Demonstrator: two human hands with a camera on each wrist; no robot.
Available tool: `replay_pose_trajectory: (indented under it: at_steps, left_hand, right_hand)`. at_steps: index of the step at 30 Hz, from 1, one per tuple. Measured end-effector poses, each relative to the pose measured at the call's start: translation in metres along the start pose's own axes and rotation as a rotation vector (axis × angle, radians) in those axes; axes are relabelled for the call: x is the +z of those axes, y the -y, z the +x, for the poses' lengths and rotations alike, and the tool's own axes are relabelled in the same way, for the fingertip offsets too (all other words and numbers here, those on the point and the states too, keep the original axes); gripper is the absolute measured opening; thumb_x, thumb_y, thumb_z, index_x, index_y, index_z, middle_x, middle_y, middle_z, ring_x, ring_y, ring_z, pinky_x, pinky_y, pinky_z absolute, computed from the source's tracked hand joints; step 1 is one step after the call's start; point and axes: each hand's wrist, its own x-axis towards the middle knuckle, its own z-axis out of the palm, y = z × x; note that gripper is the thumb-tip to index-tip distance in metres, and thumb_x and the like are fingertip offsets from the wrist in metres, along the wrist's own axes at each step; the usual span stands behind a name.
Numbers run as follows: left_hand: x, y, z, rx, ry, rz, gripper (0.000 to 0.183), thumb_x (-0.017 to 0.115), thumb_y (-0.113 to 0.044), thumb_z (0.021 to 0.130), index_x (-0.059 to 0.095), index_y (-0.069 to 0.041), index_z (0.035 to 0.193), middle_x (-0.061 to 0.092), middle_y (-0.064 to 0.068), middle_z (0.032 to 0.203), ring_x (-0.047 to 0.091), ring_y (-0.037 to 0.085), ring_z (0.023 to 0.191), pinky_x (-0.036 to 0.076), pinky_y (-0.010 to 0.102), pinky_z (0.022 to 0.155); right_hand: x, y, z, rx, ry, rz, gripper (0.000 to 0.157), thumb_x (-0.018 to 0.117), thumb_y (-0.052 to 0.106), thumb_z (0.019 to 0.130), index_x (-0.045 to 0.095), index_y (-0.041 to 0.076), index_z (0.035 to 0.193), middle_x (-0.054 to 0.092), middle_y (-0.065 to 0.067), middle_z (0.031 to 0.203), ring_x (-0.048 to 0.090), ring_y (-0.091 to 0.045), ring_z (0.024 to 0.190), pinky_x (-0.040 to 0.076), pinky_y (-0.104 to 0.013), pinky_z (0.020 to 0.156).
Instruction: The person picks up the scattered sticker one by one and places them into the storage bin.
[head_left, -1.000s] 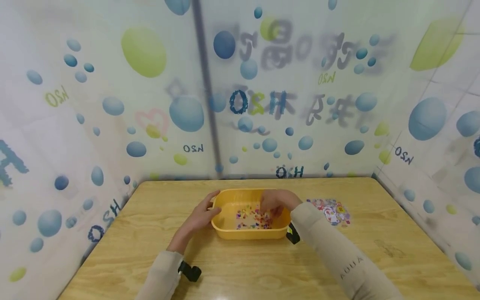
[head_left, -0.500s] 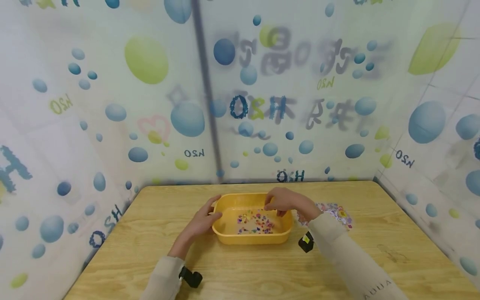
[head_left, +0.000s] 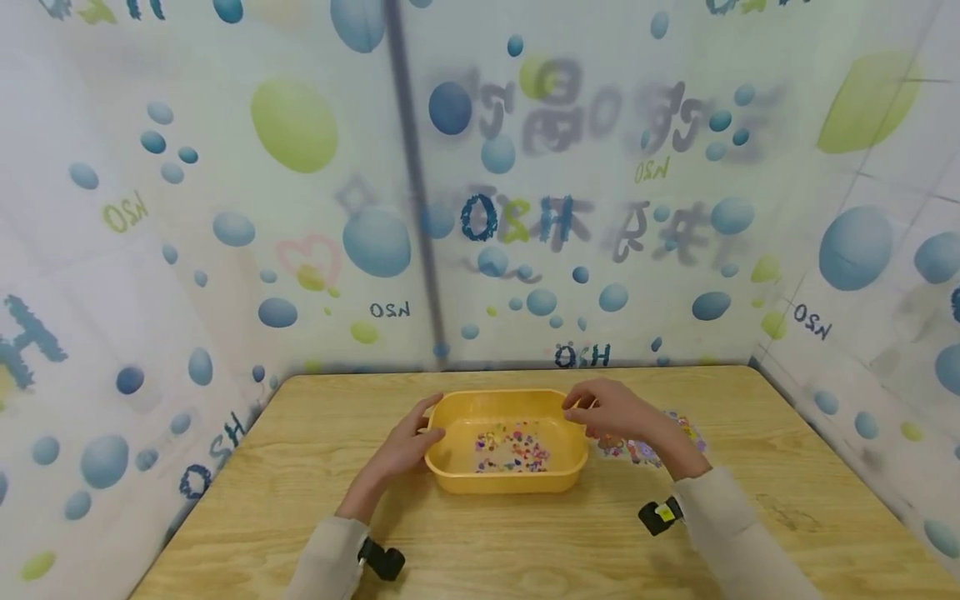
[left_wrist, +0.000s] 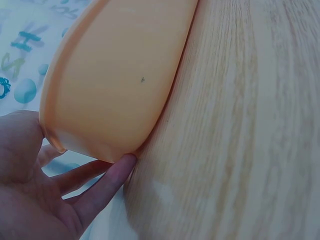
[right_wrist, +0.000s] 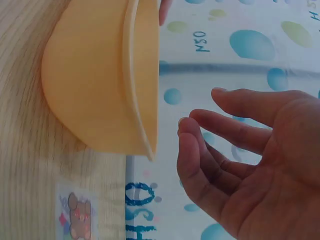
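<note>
A yellow plastic basin [head_left: 506, 483] stands on the table with many tiny multicoloured pieces [head_left: 517, 450] scattered on its floor. My left hand [head_left: 405, 443] holds the basin's left end; in the left wrist view the fingers [left_wrist: 100, 187] reach the outer wall and lower edge, the thumb up by the rim. Above the basin's right end hovers my right hand [head_left: 618, 412]. In the right wrist view its fingers [right_wrist: 192, 155] are loosely bent, thumb apart from them, and nothing shows between them.
Colourful sticker-like pictures [head_left: 688, 427] lie flat on the wooden table [head_left: 315, 467] right of the basin, partly behind the right arm. One bears a brown bear [right_wrist: 80, 220]. A bubble-print curtain [head_left: 510, 333] borders the table's back and sides.
My right hand has risen out of the basin and moved right, to above its right rim, with the fingers loosening. The left hand stays at the basin's left end.
</note>
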Motion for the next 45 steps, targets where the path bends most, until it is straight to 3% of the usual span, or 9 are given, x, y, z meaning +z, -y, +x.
replay_pose_trajectory:
  at_steps: [6,11,16,19,25,30,35,45]
  left_hand:
    - [0.002,0.003,0.000,-0.010,0.009,0.014,0.056,0.054,-0.020,0.098,0.033,-0.031,0.149,0.048,0.023,0.137,0.059,0.030,0.106,0.057,0.037,0.070]
    - [0.003,0.005,0.000,-0.020,0.011,0.008,0.056,0.054,-0.021,0.098,0.033,-0.033,0.148,0.048,0.021,0.137,0.060,0.028,0.104,0.057,0.037,0.071]
    - [0.004,0.003,-0.001,-0.025,0.003,0.020,0.055,0.054,-0.021,0.098,0.033,-0.033,0.148,0.046,0.020,0.139,0.057,0.030,0.111,0.057,0.037,0.072]
    - [0.004,0.001,-0.001,-0.029,0.001,0.027,0.055,0.054,-0.022,0.098,0.033,-0.034,0.148,0.046,0.018,0.140,0.056,0.030,0.113,0.057,0.036,0.074]
    - [0.004,0.002,0.000,-0.036,0.001,0.024,0.056,0.054,-0.022,0.098,0.033,-0.033,0.148,0.048,0.018,0.139,0.058,0.028,0.109,0.056,0.035,0.072]
    - [0.003,0.001,0.001,-0.032,-0.004,0.027,0.056,0.055,-0.023,0.098,0.033,-0.035,0.148,0.049,0.018,0.136,0.058,0.028,0.105,0.056,0.035,0.072]
    - [0.004,0.000,-0.001,-0.014,0.005,0.024,0.057,0.054,-0.021,0.098,0.032,-0.031,0.149,0.049,0.019,0.136,0.058,0.028,0.104,0.057,0.035,0.070]
    - [0.000,-0.001,0.002,-0.016,0.000,-0.005,0.057,0.055,-0.020,0.098,0.033,-0.033,0.148,0.050,0.019,0.134,0.059,0.028,0.101,0.057,0.036,0.069]
  right_hand:
    - [-0.007,-0.014,-0.021,-0.062,-0.022,0.043,0.035,0.057,0.029,0.097,0.061,0.002,0.119,0.064,-0.015,0.097,0.063,-0.020,0.064,0.056,-0.035,0.061]
    - [-0.011,-0.022,-0.034,-0.077,-0.056,0.042,0.029,0.056,0.029,0.098,0.064,0.006,0.114,0.066,-0.007,0.095,0.064,-0.022,0.072,0.055,-0.035,0.066]
    - [-0.013,-0.032,-0.043,-0.042,-0.070,0.073,0.028,0.055,0.029,0.098,0.064,0.008,0.114,0.067,-0.009,0.099,0.062,-0.031,0.070,0.055,-0.038,0.059]
    - [-0.014,-0.041,-0.046,-0.029,-0.076,0.077,0.028,0.055,0.029,0.098,0.064,0.008,0.114,0.066,-0.012,0.102,0.062,-0.034,0.069,0.055,-0.039,0.058]
    - [-0.018,-0.057,-0.049,-0.048,-0.095,0.056,0.028,0.055,0.031,0.098,0.064,0.008,0.112,0.066,-0.014,0.102,0.062,-0.029,0.071,0.055,-0.037,0.063]
    - [-0.024,-0.061,-0.051,-0.040,-0.109,0.051,0.031,0.055,0.030,0.098,0.064,0.006,0.115,0.065,-0.018,0.106,0.062,-0.021,0.076,0.055,-0.034,0.065]
    - [-0.029,-0.065,-0.056,-0.024,-0.123,0.051,0.030,0.056,0.026,0.098,0.063,0.003,0.115,0.065,-0.020,0.108,0.064,-0.024,0.078,0.056,-0.034,0.065]
    - [-0.036,-0.080,-0.053,0.010,-0.192,-0.077,0.028,0.059,0.024,0.096,0.064,0.001,0.112,0.067,-0.016,0.097,0.063,-0.023,0.071,0.054,-0.030,0.060]
